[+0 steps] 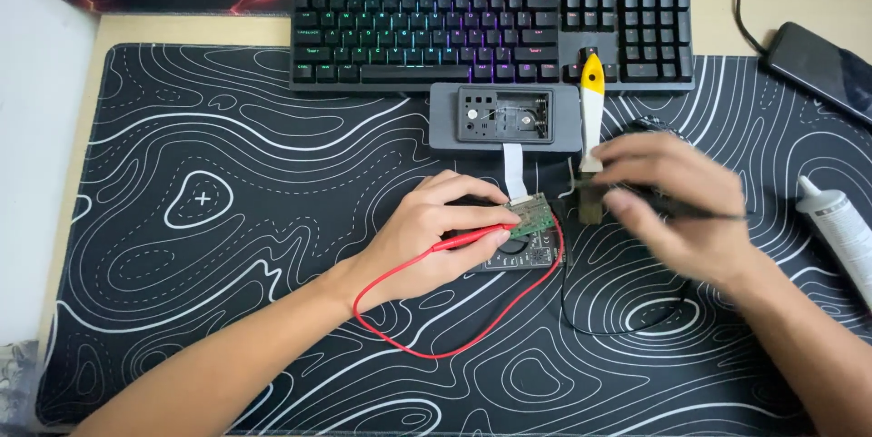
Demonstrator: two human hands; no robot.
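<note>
My left hand [434, 235] holds a red probe [468, 239] against a small green circuit board [532, 216]. The board lies over a dark meter [531, 253] and joins a grey opened device [504, 116] by a white ribbon cable [514, 169]. A red lead [454, 346] loops from the probe to the meter. My right hand [677, 205], blurred, holds a thin black probe [699, 213] close to the board's right side. A black lead [599, 323] curls below it.
A backlit black keyboard [490, 28] lies at the back of the patterned black desk mat [227, 219]. A yellow-and-white handled tool [591, 114] stands beside the grey device. A dark phone [822, 69] and a white tube [840, 228] lie at the right.
</note>
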